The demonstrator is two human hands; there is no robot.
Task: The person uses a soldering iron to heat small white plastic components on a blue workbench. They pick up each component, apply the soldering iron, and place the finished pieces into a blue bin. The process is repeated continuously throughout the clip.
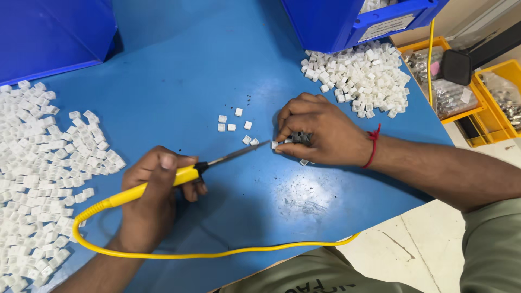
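Left hand (149, 203) is clenched in a fist round the yellow-handled soldering iron with a thin metal tip (184, 174), fingers curled fully shut on the grip, thumb on top. The iron's tip points toward the right hand (320, 135) and touches a small white plastic cube (274, 145) at that hand's fingertips. Right hand lies palm down on the blue table top (206, 81), fingers bent and pinched together, pressing down a small cluster of white cubes (299, 138) mostly hidden under them; a red thread band (373, 145) sits on its wrist. Relative to the right hand: six loose white cubes (235, 126) lie just beside its fingertips, a heap of white cubes (363, 78) sits near, beyond the knuckles, a far bigger spread of white cubes (43, 179) lies well apart, past the left hand. The yellow cord (217, 254) loops from the iron's handle along the table edge near the person
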